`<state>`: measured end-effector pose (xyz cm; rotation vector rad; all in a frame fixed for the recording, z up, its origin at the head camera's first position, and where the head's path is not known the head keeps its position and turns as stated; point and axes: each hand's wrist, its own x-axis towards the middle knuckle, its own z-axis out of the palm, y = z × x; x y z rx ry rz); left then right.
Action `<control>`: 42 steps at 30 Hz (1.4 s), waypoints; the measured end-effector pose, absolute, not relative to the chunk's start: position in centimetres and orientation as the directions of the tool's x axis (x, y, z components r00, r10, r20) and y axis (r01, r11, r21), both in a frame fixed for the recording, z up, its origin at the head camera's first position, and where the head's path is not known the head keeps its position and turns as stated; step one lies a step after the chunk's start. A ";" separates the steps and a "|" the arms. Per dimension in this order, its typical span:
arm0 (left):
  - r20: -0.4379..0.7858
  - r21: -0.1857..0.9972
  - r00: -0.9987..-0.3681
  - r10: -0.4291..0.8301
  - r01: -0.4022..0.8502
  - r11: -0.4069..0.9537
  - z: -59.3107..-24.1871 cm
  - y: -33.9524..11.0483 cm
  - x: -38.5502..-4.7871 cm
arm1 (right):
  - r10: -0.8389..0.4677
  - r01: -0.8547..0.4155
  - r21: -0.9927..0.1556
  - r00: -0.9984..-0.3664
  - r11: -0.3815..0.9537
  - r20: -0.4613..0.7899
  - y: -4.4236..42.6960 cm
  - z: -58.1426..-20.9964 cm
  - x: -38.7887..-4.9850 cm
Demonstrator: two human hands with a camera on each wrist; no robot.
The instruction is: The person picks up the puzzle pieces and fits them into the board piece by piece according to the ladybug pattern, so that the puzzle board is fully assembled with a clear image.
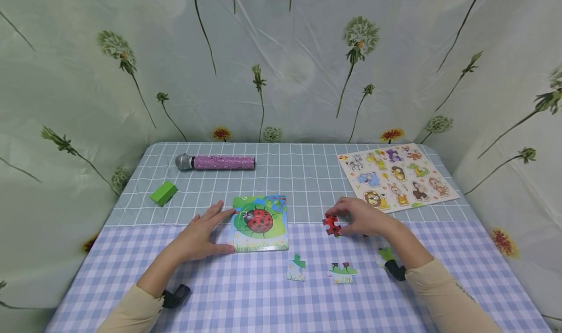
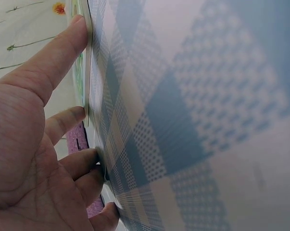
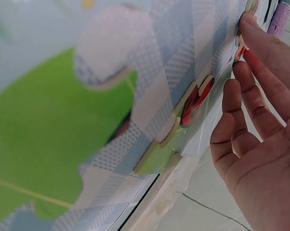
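The square ladybug board lies left of centre on the checked cloth. My left hand is spread at its left side, thumb and a finger touching the edge; the left wrist view shows the same hand with the thumb against the board's side. To the right, my right hand pinches a red, black-spotted puzzle piece between thumb and fingers, at the cloth. In the right wrist view, that hand partly covers the piece. Nearer the front lie a flower piece and a green-and-white piece.
Under my right forearm lies a green piece. An animal picture board is at the back right. A purple microphone and a green block stand at the back left. Another red-and-green piece shows in the right wrist view.
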<state>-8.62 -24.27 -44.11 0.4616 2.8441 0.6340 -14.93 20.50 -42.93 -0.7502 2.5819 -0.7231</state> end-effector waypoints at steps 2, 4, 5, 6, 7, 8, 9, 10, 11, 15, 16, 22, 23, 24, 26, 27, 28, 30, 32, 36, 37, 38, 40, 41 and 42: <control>-0.116 0.440 -0.933 0.340 0.259 0.860 -44.1 -24.3 -8.6 | -0.571 -0.387 -0.565 -0.799 0.729 -0.190 20.5 -42.9 -14.9; -0.117 0.442 -0.933 0.341 0.258 0.859 -44.0 -24.2 -8.6 | -0.572 -0.385 -0.568 -0.798 0.727 -0.191 20.5 -42.8 -14.9; -0.121 0.444 -0.932 0.341 0.256 0.859 -43.9 -24.2 -8.6 | -0.570 -0.381 -0.569 -0.799 0.728 -0.194 20.5 -42.8 -14.9; -0.126 0.446 -0.932 0.339 0.252 0.859 -43.9 -24.2 -8.6 | -0.566 -0.375 -0.571 -0.800 0.730 -0.198 20.4 -42.8 -15.0; -0.129 0.448 -0.932 0.339 0.250 0.858 -43.9 -24.2 -8.6 | -0.569 -0.378 -0.569 -0.798 0.730 -0.198 20.5 -42.8 -15.0; -0.134 0.451 -0.932 0.338 0.246 0.858 -43.8 -24.2 -8.6 | -0.567 -0.375 -0.570 -0.799 0.731 -0.201 20.5 -42.8 -15.0; -0.139 0.452 -0.932 0.336 0.242 0.858 -43.8 -24.2 -8.6 | -0.570 -0.379 -0.570 -0.797 0.729 -0.201 20.5 -42.9 -15.0; -0.143 0.453 -0.931 0.335 0.239 0.859 -43.9 -24.2 -8.6 | -0.570 -0.378 -0.570 -0.796 0.730 -0.202 20.5 -42.9 -15.1; -0.146 0.453 -0.932 0.333 0.236 0.860 -43.9 -24.2 -8.6 | -0.572 -0.378 -0.572 -0.795 0.728 -0.202 20.5 -42.9 -15.1; -0.151 0.452 -0.932 0.330 0.232 0.861 -43.9 -24.2 -8.6 | -0.576 -0.379 -0.578 -0.792 0.723 -0.201 20.5 -43.1 -15.2; -0.151 0.451 -0.932 0.330 0.232 0.862 -43.9 -24.2 -8.6 | -0.576 -0.378 -0.579 -0.792 0.722 -0.201 20.5 -43.1 -15.2; -0.152 0.451 -0.932 0.329 0.231 0.862 -43.9 -24.2 -8.6 | -0.586 -0.406 -0.558 -0.789 0.724 -0.186 20.6 -43.5 -15.3; -0.151 0.452 -0.932 0.329 0.231 0.862 -43.9 -24.2 -8.6 | -0.592 -0.416 -0.553 -0.786 0.722 -0.180 20.6 -43.6 -15.3; -0.150 0.452 -0.932 0.329 0.232 0.861 -43.9 -24.2 -8.6 | -0.595 -0.423 -0.550 -0.784 0.720 -0.175 20.5 -43.6 -15.3; -0.148 0.454 -0.932 0.331 0.233 0.860 -43.8 -24.2 -8.6 | -0.599 -0.432 -0.550 -0.785 0.715 -0.162 20.4 -43.7 -15.3; -0.146 0.454 -0.932 0.331 0.235 0.860 -43.8 -24.2 -8.6 | -0.603 -0.440 -0.551 -0.784 0.709 -0.150 20.3 -43.7 -15.3; -0.144 0.454 -0.932 0.332 0.236 0.859 -43.9 -24.2 -8.6 | -0.604 -0.444 -0.552 -0.785 0.706 -0.140 20.2 -43.6 -15.3; -0.140 0.454 -0.933 0.332 0.238 0.859 -43.9 -24.3 -8.5 | -0.601 -0.448 -0.555 -0.790 0.701 -0.121 19.8 -43.5 -15.3; -0.137 0.454 -0.933 0.333 0.239 0.858 -44.0 -24.3 -8.5 | -0.606 -0.459 -0.559 -0.789 0.690 -0.100 19.3 -43.3 -15.2; -0.133 0.456 -0.932 0.337 0.245 0.856 -44.0 -24.3 -8.5 | -0.618 -0.486 -0.554 -0.784 0.676 -0.066 17.8 -42.8 -15.4; -0.130 0.456 -0.932 0.339 0.247 0.855 -44.0 -24.3 -8.5 | -0.623 -0.493 -0.558 -0.780 0.668 -0.056 17.3 -42.7 -15.4; -0.129 0.456 -0.931 0.340 0.249 0.854 -44.0 -24.3 -8.5 | -0.629 -0.500 -0.561 -0.776 0.660 -0.048 16.8 -42.5 -15.5; -0.128 0.455 -0.931 0.342 0.252 0.854 -43.9 -24.3 -8.5 | -0.631 -0.502 -0.567 -0.775 0.653 -0.040 15.8 -42.2 -15.6; -0.127 0.456 -0.931 0.343 0.252 0.853 -43.9 -24.3 -8.5 | -0.632 -0.502 -0.572 -0.774 0.648 -0.036 15.2 -42.1 -15.7; -0.129 0.455 -0.931 0.341 0.250 0.854 -43.8 -24.3 -8.5 | -0.633 -0.502 -0.575 -0.774 0.646 -0.036 14.7 -42.0 -15.8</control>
